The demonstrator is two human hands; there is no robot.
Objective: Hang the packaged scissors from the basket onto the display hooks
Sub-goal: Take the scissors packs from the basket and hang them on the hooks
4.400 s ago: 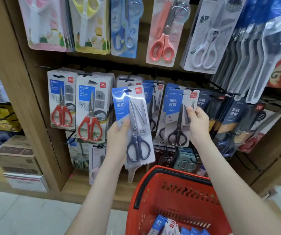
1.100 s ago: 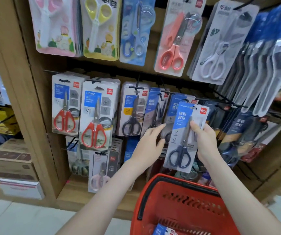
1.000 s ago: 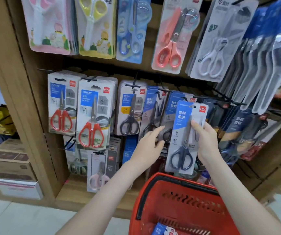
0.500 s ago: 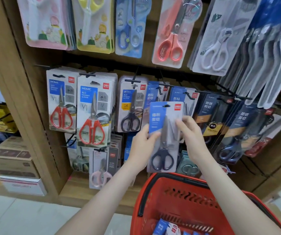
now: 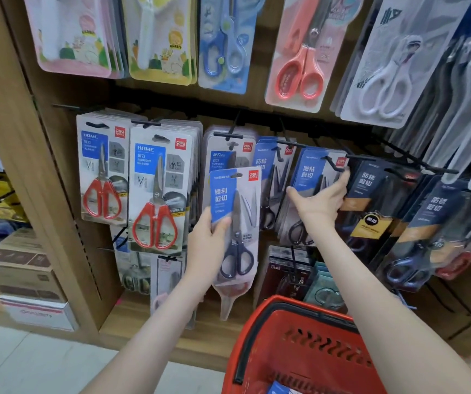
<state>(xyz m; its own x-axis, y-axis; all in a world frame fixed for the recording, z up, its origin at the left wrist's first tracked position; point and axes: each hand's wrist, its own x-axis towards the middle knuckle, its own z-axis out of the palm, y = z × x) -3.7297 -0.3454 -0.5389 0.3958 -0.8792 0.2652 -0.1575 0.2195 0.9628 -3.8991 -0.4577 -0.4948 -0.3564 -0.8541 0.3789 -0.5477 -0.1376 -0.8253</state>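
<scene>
My left hand [image 5: 207, 240] grips a blue-and-grey pack of dark-handled scissors [image 5: 235, 223] by its left edge, upright, in front of the middle row of hanging packs. My right hand [image 5: 321, 201] is further right, fingers wrapped around the stack of blue packs [image 5: 311, 172] that hangs on a black display hook [image 5: 331, 163]. The red basket [image 5: 299, 354] sits below, between my forearms, with a blue pack [image 5: 281, 389] showing at its bottom edge.
Red-handled scissors packs [image 5: 154, 191] hang to the left, dark packs [image 5: 370, 206] to the right, children's scissors [image 5: 225, 44] on the row above. Black hooks jut out toward me. Cardboard boxes [image 5: 21, 268] are stacked at the lower left beside the wooden shelf side.
The pack passed from both hands to my left hand alone and shifted left. My right hand let go of it and reached right and up to the stack of blue packs on the hook.
</scene>
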